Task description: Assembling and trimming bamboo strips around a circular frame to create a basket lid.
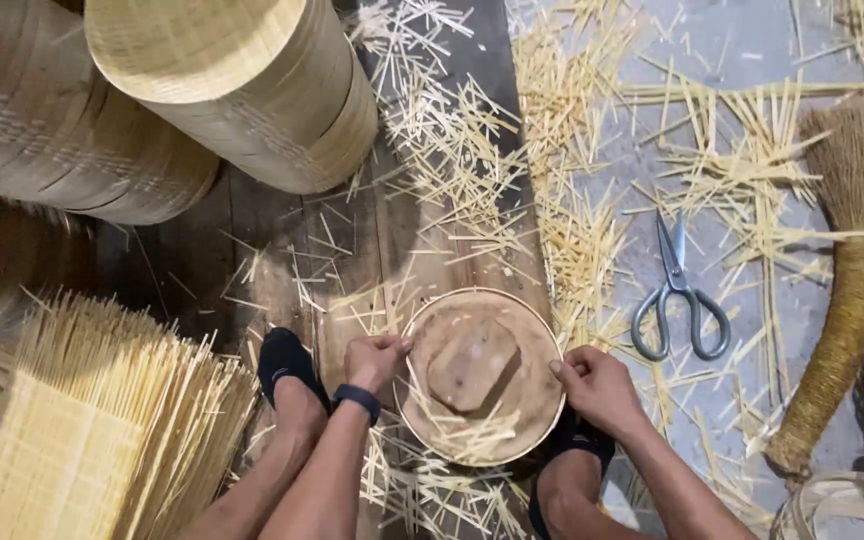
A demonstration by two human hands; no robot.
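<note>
Both hands pinch the round bamboo tray's rim point(472, 296): left hand point(376, 357), right hand point(597, 385). Keep grips opposite, tray level.

- A round wooden tray point(480, 376) lies on the dark floorboards point(202, 250), near the person, with a flat wooden block point(471, 363) in its middle and short bamboo slivers in its near part.
- The left hand point(375, 358) grips the tray's left rim; a dark wristband point(357, 399) sits on that wrist.
- The right hand point(597, 385) grips the right rim.
- Two dark shoes point(285, 362) flank the tray.
- Grey scissors point(680, 295) lie shut to the right, among scattered bamboo slivers point(472, 170).
- A straw broom point(852, 260) lies at the far right.
- Stacked round bamboo steamers point(242, 80) stand at the far left; a bundle of bamboo strips point(92, 420) lies near left.
</note>
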